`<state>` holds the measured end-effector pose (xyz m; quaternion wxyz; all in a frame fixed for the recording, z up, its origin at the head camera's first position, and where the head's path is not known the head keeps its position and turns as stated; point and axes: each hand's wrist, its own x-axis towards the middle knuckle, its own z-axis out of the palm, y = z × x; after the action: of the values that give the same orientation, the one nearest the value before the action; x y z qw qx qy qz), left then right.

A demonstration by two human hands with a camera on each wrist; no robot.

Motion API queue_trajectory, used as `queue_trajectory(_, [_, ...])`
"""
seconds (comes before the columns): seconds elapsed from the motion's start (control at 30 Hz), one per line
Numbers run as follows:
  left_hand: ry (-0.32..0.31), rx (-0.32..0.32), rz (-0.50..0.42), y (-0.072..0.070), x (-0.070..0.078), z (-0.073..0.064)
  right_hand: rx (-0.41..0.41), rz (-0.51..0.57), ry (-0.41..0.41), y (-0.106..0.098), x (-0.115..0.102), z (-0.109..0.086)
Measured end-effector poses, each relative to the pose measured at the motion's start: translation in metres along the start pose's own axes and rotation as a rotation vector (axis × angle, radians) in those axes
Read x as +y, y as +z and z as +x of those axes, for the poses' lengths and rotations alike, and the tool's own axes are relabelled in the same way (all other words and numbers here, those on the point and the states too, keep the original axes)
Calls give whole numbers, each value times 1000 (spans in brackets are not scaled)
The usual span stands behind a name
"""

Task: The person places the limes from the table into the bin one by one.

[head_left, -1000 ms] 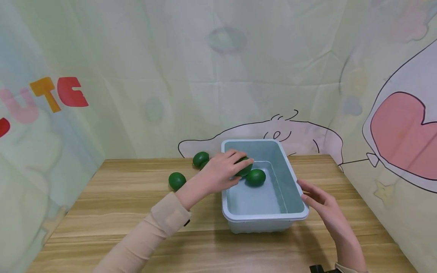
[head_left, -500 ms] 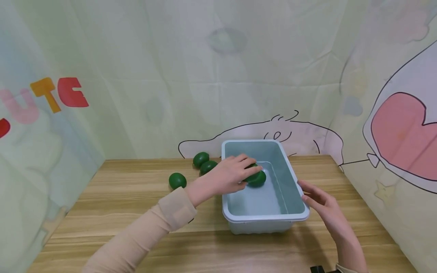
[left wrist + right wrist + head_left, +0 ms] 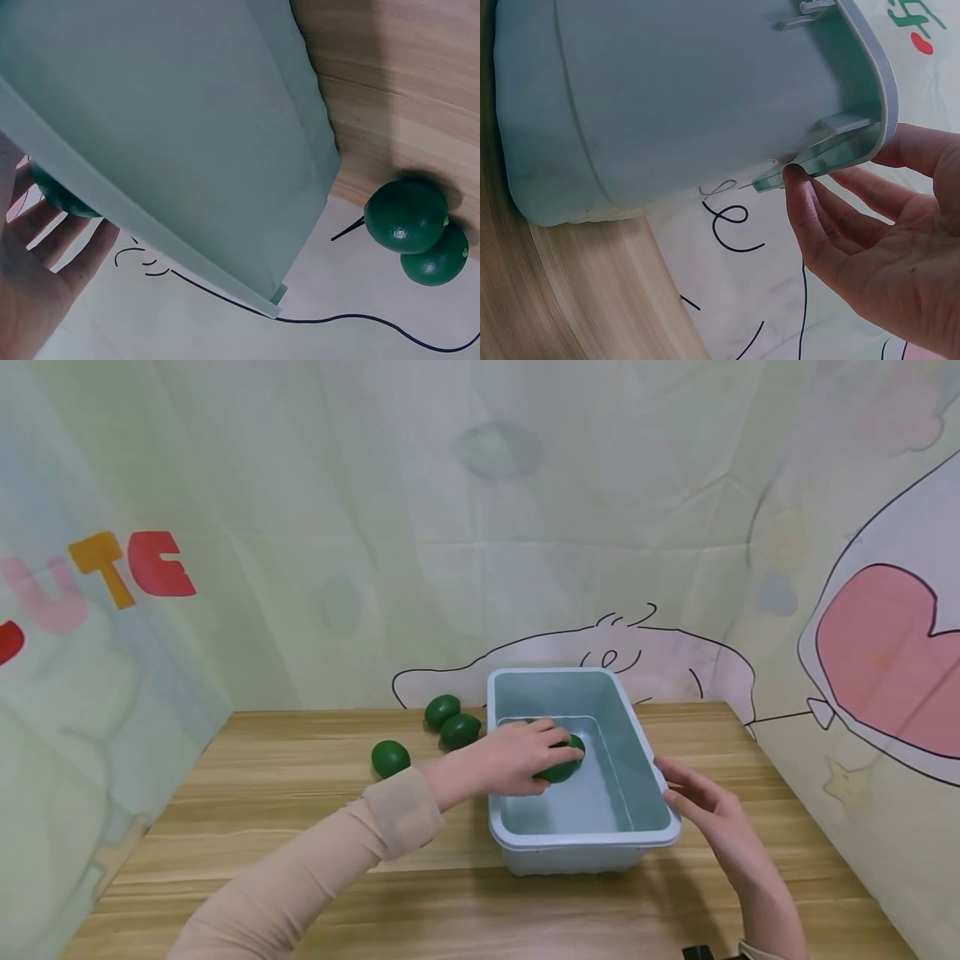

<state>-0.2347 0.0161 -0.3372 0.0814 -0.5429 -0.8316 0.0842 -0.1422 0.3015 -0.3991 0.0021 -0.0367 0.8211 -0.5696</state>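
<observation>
My left hand (image 3: 517,760) reaches over the near-left rim into a pale blue plastic bin (image 3: 585,837). Its fingers curl over a dark green lime (image 3: 557,772), low inside. Right behind that lime, a second lime (image 3: 577,744) is mostly covered by the hand and the first one. In the left wrist view, a green lime (image 3: 64,196) shows between the fingers beyond the rim. My right hand (image 3: 708,802) holds the bin's right rim; the right wrist view shows the thumb (image 3: 804,202) under the rim and the other fingers around its outer side.
On the wooden table (image 3: 300,827), left of the bin, lie three more limes: one lime (image 3: 391,759) nearer and two together, a back lime (image 3: 442,712) and a front lime (image 3: 461,732). A printed cloth (image 3: 337,568) hangs behind the table.
My left hand has moved right and down into the bin with the lime, bringing it against the other one. The right hand stays on the rim.
</observation>
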Motion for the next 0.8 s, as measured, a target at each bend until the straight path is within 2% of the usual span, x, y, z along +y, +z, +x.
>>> queue_trajectory(0.33, [9,-58,-35,-1,4,6,3,-14,0,-1,-1,0])
queue_trajectory(0.6, [28,-99,-28,7,5,8,6,-28,3,0,-1,0])
queue_trajectory(0.8, [45,-93,-31,13,6,8,4,-25,-1,0,0,0])
